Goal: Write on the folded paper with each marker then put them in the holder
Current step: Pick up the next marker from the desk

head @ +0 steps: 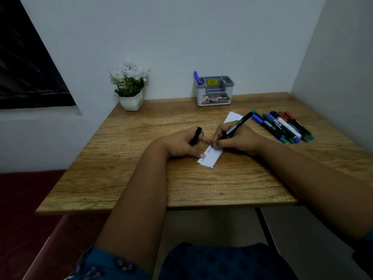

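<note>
A folded white paper (212,157) lies slanted in the middle of the wooden table, with handwriting near its lower end. My right hand (236,139) grips a black marker (238,126), and its tip touches the paper. My left hand (186,143) holds a black marker cap (195,136) between its fingers while its thumb and a fingertip press the paper's left edge. Several capped markers (284,126) lie side by side at the right. A grey and white holder (215,91) stands at the back by the wall, with one blue marker (197,77) upright in its left slot.
A white pot of white flowers (130,87) stands at the table's back left corner. Walls close off the back and right side of the table (131,178). A dark window is at the far left.
</note>
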